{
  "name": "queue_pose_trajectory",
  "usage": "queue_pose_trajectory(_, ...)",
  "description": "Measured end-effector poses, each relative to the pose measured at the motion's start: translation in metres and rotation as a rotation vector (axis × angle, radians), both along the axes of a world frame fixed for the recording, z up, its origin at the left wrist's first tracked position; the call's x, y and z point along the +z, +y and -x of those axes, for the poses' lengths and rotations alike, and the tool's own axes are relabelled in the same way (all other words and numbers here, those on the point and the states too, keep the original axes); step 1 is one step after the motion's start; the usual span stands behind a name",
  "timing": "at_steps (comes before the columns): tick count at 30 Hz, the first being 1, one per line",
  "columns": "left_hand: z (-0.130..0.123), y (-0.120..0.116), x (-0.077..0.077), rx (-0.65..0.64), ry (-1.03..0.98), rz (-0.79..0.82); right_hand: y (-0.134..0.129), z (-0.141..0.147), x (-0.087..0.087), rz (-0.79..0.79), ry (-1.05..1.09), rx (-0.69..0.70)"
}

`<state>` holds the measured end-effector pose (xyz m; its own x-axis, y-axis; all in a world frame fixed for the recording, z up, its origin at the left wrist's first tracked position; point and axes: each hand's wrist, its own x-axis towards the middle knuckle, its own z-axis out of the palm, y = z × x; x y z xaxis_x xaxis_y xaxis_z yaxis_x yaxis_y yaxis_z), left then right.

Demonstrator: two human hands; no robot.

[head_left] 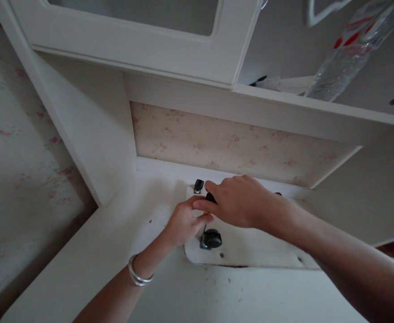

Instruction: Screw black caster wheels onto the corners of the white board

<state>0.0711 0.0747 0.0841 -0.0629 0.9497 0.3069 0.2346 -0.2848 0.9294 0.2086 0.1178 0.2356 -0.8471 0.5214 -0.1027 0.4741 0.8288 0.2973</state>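
A screwdriver point(211, 197) with a black handle and a bit of yellow stands upright, its thin shaft pointing down at the plate of a black caster wheel point(213, 238). My right hand point(242, 202) is closed around the handle from above. Lower down, my left hand point(184, 220) pinches the screwdriver near the base of the handle; a silver bangle is on that wrist. The caster sits on a white board point(264, 249) with rounded corners. A second caster point(199, 185) stands at the board's far left corner. The screw under the tip is too small to make out.
The board lies on a white desktop point(143, 269) with dark specks. Above it hang a shelf and a white cabinet door point(150, 45). A clear plastic bottle point(345, 58) lies on the upper right shelf. A side panel point(85, 121) closes the left.
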Motion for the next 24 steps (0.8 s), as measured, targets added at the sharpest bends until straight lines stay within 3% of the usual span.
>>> queue_pose_trajectory(2, -0.0016, 0.0015, -0.0015, 0.023, -0.03, -0.002, 0.0012, -0.001, -0.0018, -0.064, -0.009, 0.028)
queue_pose_trajectory(5, -0.0007, -0.0001, -0.0031, -0.249, -0.167, 0.022, 0.0059, -0.0055, 0.0015, 0.184, -0.041, 0.137)
queue_pose_trajectory(7, 0.0006, -0.0008, -0.0035, -0.348, -0.19, 0.041, 0.0079, -0.0067, 0.0052, 0.301, -0.039, 0.159)
queue_pose_trajectory(8, 0.0005, -0.0004, -0.0037, -0.324, -0.162, 0.042, 0.0079, -0.0061, 0.0063, 0.28, -0.036, 0.123)
queue_pose_trajectory(12, -0.0049, 0.0012, -0.0044, -0.032, -0.033, 0.015, 0.005, -0.0005, 0.005, -0.044, -0.011, -0.018)
queue_pose_trajectory(14, -0.0065, -0.0006, -0.0036, -0.052, -0.055, 0.022, 0.0052, -0.0007, 0.0046, -0.013, -0.009, 0.054)
queue_pose_trajectory(18, -0.0016, -0.0042, -0.001, -0.306, -0.137, 0.065, 0.0084, -0.0051, 0.007, 0.253, -0.005, 0.162)
queue_pose_trajectory(20, 0.0006, -0.0021, -0.0023, -0.228, -0.11, 0.052, 0.0079, -0.0043, 0.0062, 0.206, 0.002, 0.089)
queue_pose_trajectory(24, -0.0009, 0.0032, -0.0084, 0.017, -0.051, 0.006, 0.0034, -0.0003, 0.0027, -0.054, 0.007, -0.029)
